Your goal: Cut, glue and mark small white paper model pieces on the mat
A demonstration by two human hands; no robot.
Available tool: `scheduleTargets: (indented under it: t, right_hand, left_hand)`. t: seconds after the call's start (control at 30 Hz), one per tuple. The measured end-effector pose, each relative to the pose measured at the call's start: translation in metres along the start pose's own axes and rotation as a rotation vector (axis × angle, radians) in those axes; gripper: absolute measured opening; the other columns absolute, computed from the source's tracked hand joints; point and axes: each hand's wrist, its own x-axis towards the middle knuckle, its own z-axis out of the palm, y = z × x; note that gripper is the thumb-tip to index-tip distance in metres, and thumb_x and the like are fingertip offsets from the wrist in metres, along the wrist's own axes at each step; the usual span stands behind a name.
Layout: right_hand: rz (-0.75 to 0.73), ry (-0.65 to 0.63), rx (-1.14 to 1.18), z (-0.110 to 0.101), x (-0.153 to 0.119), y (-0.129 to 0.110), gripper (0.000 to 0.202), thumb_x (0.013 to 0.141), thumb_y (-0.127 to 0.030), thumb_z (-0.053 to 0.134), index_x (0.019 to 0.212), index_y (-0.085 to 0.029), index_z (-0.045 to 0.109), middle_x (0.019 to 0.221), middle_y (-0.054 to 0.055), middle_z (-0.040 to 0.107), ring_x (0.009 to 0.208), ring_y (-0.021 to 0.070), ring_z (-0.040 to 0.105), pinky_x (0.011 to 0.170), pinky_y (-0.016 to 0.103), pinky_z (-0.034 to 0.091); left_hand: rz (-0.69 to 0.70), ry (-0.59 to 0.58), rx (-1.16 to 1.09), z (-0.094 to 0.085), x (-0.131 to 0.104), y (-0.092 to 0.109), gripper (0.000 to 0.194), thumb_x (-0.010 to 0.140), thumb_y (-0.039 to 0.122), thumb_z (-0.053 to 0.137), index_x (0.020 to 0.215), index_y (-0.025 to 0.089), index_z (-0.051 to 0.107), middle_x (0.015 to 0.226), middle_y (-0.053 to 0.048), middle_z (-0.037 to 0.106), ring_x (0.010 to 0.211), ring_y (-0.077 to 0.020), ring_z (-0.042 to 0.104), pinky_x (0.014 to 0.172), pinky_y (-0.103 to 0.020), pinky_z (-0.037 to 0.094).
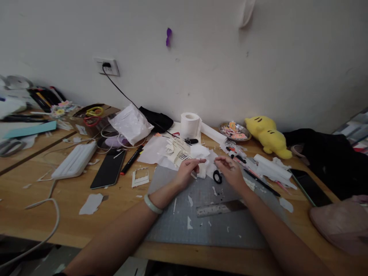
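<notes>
Over the back of the grey cutting mat (172, 226), my left hand (186, 172) points its index finger to the right, with the other fingers partly curled. I see nothing held in it. Facing it, my right hand (231, 172) has thumb and fingertips drawn together in a pinch; anything between them is too small to make out. A crumpled white tissue (202, 170) lies between and behind the hands. Close beside the right hand is a small black ring-shaped object (217, 176). Nearer me, a metal ruler (215, 209) lies among paper scraps, partly behind my right forearm.
Behind the hands stand a tissue roll (189, 124) and a bowl of small colourful pieces (234, 132). To the left are a black phone (108, 168), a marker (131, 161) and a white power strip (74, 161). Rightward are a yellow plush toy (267, 132) and another phone (310, 188).
</notes>
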Motion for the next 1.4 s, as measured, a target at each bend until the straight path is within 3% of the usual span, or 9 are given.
scheduleTargets:
  t: [0.13, 0.47, 0.73, 0.83, 0.93, 1.07, 1.4]
  right_hand:
    - [-0.012, -0.115, 0.040, 0.009, -0.004, 0.000, 0.022, 0.070, -0.038, 0.057, 0.083, -0.020, 0.056, 0.071, 0.001, 0.058, 0.064, 0.0138, 0.055, 0.059, 0.025, 0.045]
    - [-0.004, -0.109, 0.015, 0.009, -0.003, 0.001, 0.018, 0.069, -0.035, 0.059, 0.076, -0.019, 0.057, 0.065, 0.000, 0.056, 0.058, 0.0132, 0.052, 0.055, 0.025, 0.043]
    - [-0.011, -0.102, -0.049, 0.009, -0.003, 0.002, 0.020, 0.069, -0.030, 0.058, 0.082, -0.018, 0.067, 0.080, 0.005, 0.065, 0.074, 0.0169, 0.058, 0.067, 0.028, 0.045]
    - [0.017, -0.092, -0.067, 0.011, -0.003, 0.006, 0.022, 0.070, -0.031, 0.055, 0.083, -0.017, 0.067, 0.076, 0.005, 0.065, 0.069, 0.0169, 0.059, 0.064, 0.029, 0.045]
    - [0.056, -0.101, -0.080, 0.013, -0.002, 0.012, 0.021, 0.072, -0.033, 0.053, 0.079, -0.016, 0.065, 0.069, 0.004, 0.064, 0.064, 0.0170, 0.059, 0.061, 0.029, 0.046]
    - [0.082, -0.109, -0.085, 0.014, 0.001, 0.021, 0.022, 0.077, -0.035, 0.046, 0.080, -0.017, 0.058, 0.077, 0.006, 0.067, 0.074, 0.0182, 0.062, 0.068, 0.029, 0.047]
    - [0.109, -0.065, -0.164, 0.015, 0.004, 0.030, 0.016, 0.072, -0.031, 0.050, 0.081, -0.019, 0.057, 0.080, 0.004, 0.065, 0.076, 0.0185, 0.059, 0.074, 0.032, 0.043]
  left_hand:
    - [0.027, -0.058, 0.067, 0.001, -0.004, 0.006, 0.033, 0.072, 0.042, 0.055, 0.082, 0.015, 0.071, 0.048, 0.002, 0.047, 0.051, -0.0110, 0.043, 0.055, -0.023, 0.035]
    - [0.039, -0.117, 0.184, 0.005, -0.007, 0.009, 0.033, 0.072, 0.042, 0.053, 0.085, 0.017, 0.071, 0.048, 0.003, 0.046, 0.050, -0.0111, 0.042, 0.054, -0.023, 0.033]
    - [0.025, -0.098, 0.218, 0.003, -0.006, 0.008, 0.036, 0.074, 0.043, 0.051, 0.086, 0.016, 0.070, 0.047, 0.003, 0.046, 0.051, -0.0110, 0.043, 0.056, -0.023, 0.035]
    - [0.022, -0.067, 0.227, 0.003, -0.005, 0.008, 0.035, 0.074, 0.042, 0.050, 0.085, 0.015, 0.070, 0.051, 0.002, 0.050, 0.054, -0.0117, 0.046, 0.059, -0.023, 0.037]
    - [0.035, 0.018, 0.227, 0.002, -0.002, 0.006, 0.033, 0.075, 0.039, 0.048, 0.085, 0.015, 0.069, 0.068, -0.002, 0.061, 0.068, -0.0146, 0.054, 0.069, -0.025, 0.040]
    - [0.047, 0.136, 0.221, -0.001, 0.003, 0.000, 0.033, 0.077, 0.037, 0.045, 0.086, 0.014, 0.067, 0.091, -0.007, 0.066, 0.085, -0.0182, 0.056, 0.082, -0.029, 0.040]
    - [0.057, 0.164, 0.225, -0.002, 0.004, -0.002, 0.031, 0.075, 0.036, 0.046, 0.083, 0.015, 0.067, 0.093, -0.008, 0.067, 0.091, -0.0198, 0.057, 0.087, -0.032, 0.040]
